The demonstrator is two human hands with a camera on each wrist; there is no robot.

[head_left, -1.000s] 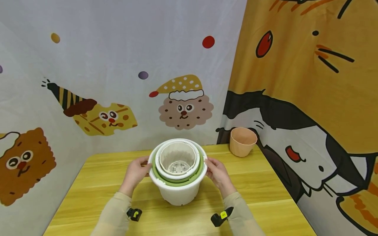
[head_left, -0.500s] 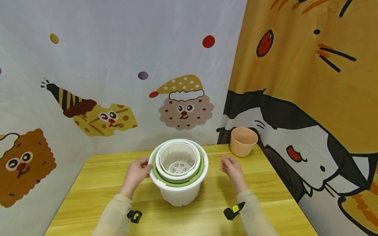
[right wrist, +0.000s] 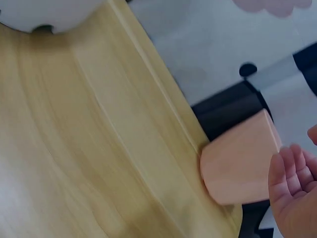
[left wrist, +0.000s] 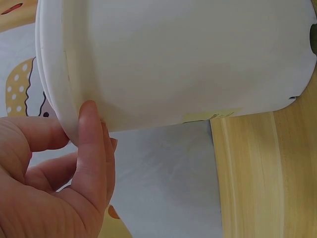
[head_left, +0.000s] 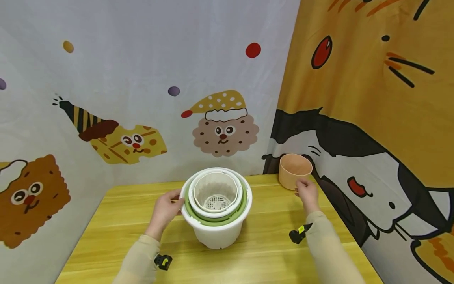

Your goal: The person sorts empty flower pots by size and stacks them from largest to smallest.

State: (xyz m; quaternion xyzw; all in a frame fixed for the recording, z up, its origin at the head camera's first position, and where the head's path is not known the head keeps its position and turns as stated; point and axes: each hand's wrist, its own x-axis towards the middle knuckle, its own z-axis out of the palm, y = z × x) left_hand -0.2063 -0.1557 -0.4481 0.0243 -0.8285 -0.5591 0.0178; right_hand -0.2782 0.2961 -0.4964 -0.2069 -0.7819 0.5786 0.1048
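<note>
A large white flowerpot (head_left: 218,236) stands on the table with smaller pots nested inside it. Among these are a green pot (head_left: 217,223) and, innermost, a cream pot (head_left: 214,185) with a perforated bottom. My left hand (head_left: 164,209) pinches the large pot's rim on its left side, thumb and fingers at the lip in the left wrist view. Over at the back right corner stands a peach flowerpot (head_left: 288,177), upright. My right hand (head_left: 307,194) is at its front right side, fingers loosely bent close to the rim, thumb apart from them in the right wrist view.
The wooden table (head_left: 142,252) ends at a pale cartoon-printed curtain (head_left: 142,79) behind it. An orange curtain (head_left: 354,90) with a large cat print borders the right side, near the peach pot.
My right hand has let go of the large white pot's rim and moved right to the peach pot. My left hand has kept its grip, and the nested pots have stayed in place.
</note>
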